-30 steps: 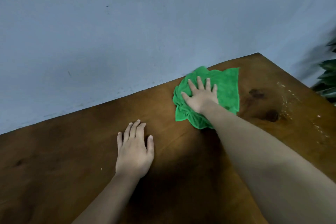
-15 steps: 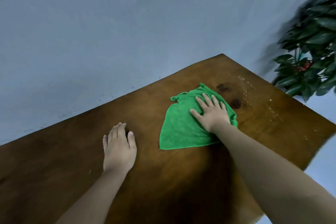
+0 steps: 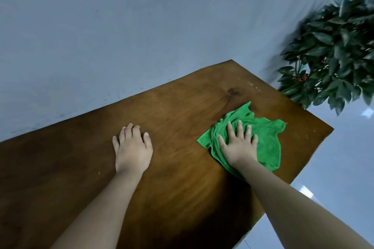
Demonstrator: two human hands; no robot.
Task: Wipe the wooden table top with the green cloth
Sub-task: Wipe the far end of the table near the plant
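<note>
The green cloth [image 3: 265, 137] lies crumpled on the wooden table top [image 3: 182, 107], close to the table's right edge. My right hand [image 3: 238, 145] presses flat on the cloth's left part, fingers spread. My left hand [image 3: 132, 147] rests palm down on the bare wood to the left of the cloth, holding nothing. A dark knot [image 3: 232, 92] marks the wood beyond the cloth.
A leafy green plant [image 3: 334, 54] stands just past the table's far right corner. A pale blue-grey wall [image 3: 121, 36] runs along the table's far edge. Glossy light floor [image 3: 334, 168] shows beyond the right edge. Small pale specks [image 3: 251, 85] dot the wood near the far corner.
My right hand has slid the cloth from the far edge by the wall toward the right edge and nearer to me. The view swung right, and the plant came into sight.
</note>
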